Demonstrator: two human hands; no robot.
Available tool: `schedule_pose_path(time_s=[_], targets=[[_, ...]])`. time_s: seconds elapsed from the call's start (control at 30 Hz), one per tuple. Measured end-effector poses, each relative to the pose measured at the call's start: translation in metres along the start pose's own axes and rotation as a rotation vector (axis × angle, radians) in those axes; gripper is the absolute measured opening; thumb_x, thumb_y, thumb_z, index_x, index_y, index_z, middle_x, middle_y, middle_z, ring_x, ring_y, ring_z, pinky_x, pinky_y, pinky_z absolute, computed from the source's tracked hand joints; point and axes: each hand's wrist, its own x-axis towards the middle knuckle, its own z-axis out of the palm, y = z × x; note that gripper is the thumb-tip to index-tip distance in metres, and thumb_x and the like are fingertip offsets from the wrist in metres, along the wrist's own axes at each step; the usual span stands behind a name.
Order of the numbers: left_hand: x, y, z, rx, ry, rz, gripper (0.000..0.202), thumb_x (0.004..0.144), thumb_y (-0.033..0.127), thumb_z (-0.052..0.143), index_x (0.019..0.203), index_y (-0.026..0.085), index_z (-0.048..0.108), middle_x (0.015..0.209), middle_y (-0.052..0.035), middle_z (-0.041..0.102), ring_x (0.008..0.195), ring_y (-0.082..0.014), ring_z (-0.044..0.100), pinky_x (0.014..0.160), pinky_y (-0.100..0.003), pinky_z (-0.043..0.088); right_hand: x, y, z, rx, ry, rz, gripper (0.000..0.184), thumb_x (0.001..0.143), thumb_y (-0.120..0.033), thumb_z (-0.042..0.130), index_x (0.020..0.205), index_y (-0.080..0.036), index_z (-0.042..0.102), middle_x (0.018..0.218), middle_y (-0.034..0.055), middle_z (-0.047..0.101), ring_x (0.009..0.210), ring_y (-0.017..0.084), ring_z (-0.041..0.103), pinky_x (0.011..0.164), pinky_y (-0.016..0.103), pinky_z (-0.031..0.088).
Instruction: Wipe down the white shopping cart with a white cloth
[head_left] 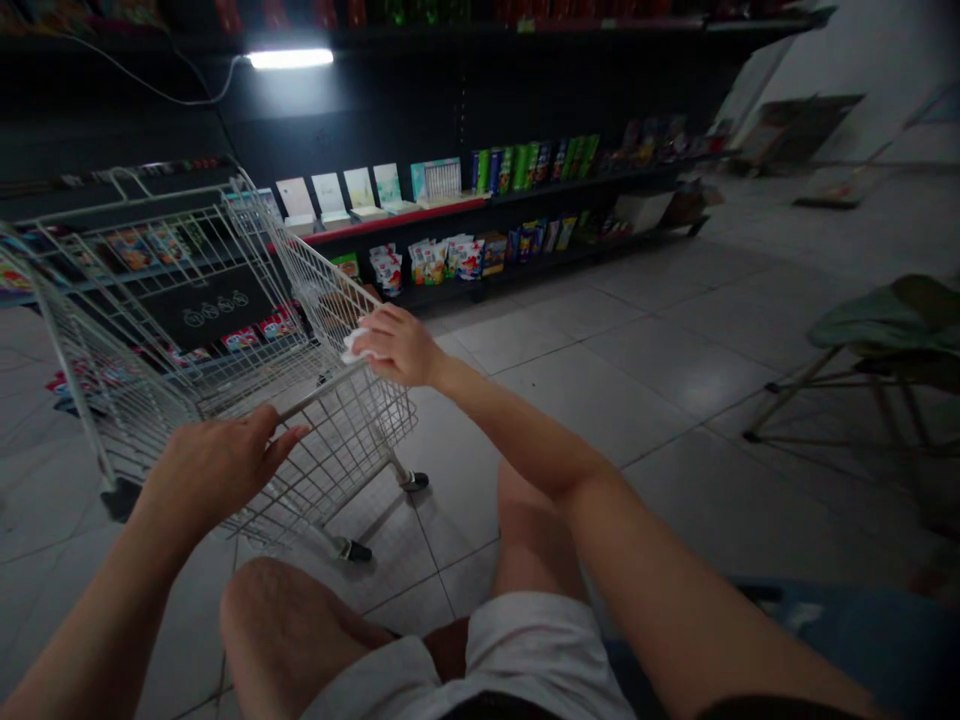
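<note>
Your right hand (397, 345) pinches a white cloth (358, 347) against the wire shopping cart (345, 450); your left hand (214, 470) lies loosely spread at the cart's top bar (315, 392).

Shelving: long black metal shelves (480, 110) ran along the far side, holding colourful packaged goods (525, 165).
Light: a white fluorescent tube (290, 59) shone from the shelving, a thin white cable (157, 90) trailing left.
Floor: glossy pale grey square tiles (600, 370) with dark joints.
Wall: a plain off-white wall (877, 70) at far right.
Furniture: a folding chair (877, 325) with tan metal legs and green fabric, at right.
</note>
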Motion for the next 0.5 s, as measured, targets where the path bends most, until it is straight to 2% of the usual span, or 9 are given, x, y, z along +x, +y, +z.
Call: schedule_pose_path(time_s=[0.1,0.17,0.23,0.4,0.5], targets=[[-0.004,-0.002,-0.002,0.027,0.004,-0.004,0.058,0.098,0.057,0.015,0.104,0.018,0.058,0.081,-0.0140,0.074,0.084,-0.0357,0.072,0.065,-0.037,0.047,0.044,0.013,-0.001,0.069,-0.325,0.157,0.025,0.091,-0.021,0.047,0.096,-0.018,0.071,0.092,0.0006,0.067,0.091,0.013,0.059,0.088,0.029,0.044],[-0.007,-0.005,-0.004,0.049,0.001,-0.007,0.056,0.099,0.054,0.015,0.104,0.017,0.057,0.083,-0.0131,0.074,0.085,-0.0351,0.071,0.066,-0.035,0.046,0.063,0.017,0.000,0.094,-0.522,0.247,0.026,0.090,-0.022,0.048,0.088,-0.017,0.073,0.083,0.0003,0.068,0.080,0.012,0.059,0.077,0.026,0.042],[-0.011,-0.010,-0.005,0.059,-0.004,-0.011,0.053,0.100,0.052,0.016,0.103,0.017,0.056,0.086,-0.0119,0.074,0.086,-0.0341,0.071,0.065,-0.033,0.043,0.073,0.011,0.001,0.096,-0.628,0.248,0.027,0.091,-0.022,0.049,0.083,-0.017,0.074,0.080,0.0008,0.068,0.075,0.012,0.058,0.070,0.025,0.038],[-0.023,-0.039,0.012,0.073,-0.030,-0.071,0.048,0.099,0.055,0.019,0.094,0.022,0.054,0.083,-0.0041,0.074,0.084,-0.0266,0.069,0.062,-0.027,0.033,0.069,-0.026,0.008,0.062,-0.612,0.143,0.027,0.092,-0.029,0.048,0.089,-0.018,0.072,0.083,0.0027,0.069,0.076,0.014,0.060,0.068,0.025,0.037],[-0.035,-0.067,0.033,0.041,-0.010,-0.097,0.053,0.099,0.054,0.014,0.089,0.023,0.056,0.080,-0.0019,0.073,0.078,-0.0226,0.067,0.061,-0.026,0.027,0.056,-0.050,0.011,0.084,-0.448,0.039,0.024,0.090,-0.034,0.052,0.099,-0.019,0.069,0.084,0.0012,0.069,0.078,0.015,0.061,0.072,0.026,0.040]])
